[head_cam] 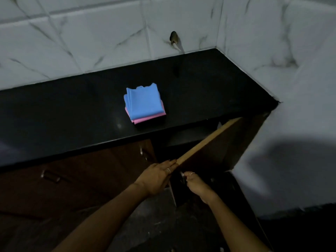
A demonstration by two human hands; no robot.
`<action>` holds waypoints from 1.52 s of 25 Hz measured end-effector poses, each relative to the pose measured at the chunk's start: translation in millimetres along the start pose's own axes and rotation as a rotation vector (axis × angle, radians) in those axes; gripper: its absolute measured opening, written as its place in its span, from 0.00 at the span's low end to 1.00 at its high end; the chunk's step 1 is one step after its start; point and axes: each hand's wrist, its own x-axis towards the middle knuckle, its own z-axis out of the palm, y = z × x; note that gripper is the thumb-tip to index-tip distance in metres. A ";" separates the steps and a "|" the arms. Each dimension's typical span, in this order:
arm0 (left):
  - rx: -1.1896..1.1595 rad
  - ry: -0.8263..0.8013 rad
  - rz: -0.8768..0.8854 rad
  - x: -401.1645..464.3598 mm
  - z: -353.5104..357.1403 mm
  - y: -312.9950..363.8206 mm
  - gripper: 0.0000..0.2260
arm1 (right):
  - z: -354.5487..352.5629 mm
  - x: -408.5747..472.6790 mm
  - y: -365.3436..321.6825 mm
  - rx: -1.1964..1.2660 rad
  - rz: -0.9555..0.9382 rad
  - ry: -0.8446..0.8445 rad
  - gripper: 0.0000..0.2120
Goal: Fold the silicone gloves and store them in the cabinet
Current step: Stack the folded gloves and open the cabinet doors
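Observation:
A folded stack of silicone gloves (pixel 144 104), blue on top and pink beneath, lies on the black countertop (pixel 72 110) near its front edge. Below and to the right, a brown cabinet door (pixel 214 142) stands swung open toward me, with the dark cabinet interior behind it. My left hand (pixel 158 176) rests with flat fingers against the door's upper edge. My right hand (pixel 192 182) is closed around the metal door handle just under that edge. Both hands are well below the gloves.
Marbled white tiles cover the back wall and the right side wall (pixel 291 88). A dark hole (pixel 173 38) marks the back wall. Shut brown cabinet fronts with metal handles (pixel 50 176) sit to the left. Dark floor lies below.

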 end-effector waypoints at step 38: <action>-0.071 -0.010 -0.208 33.4 38.3 187.1 0.34 | -93.5 -131.3 155.1 0.057 0.083 0.234 0.15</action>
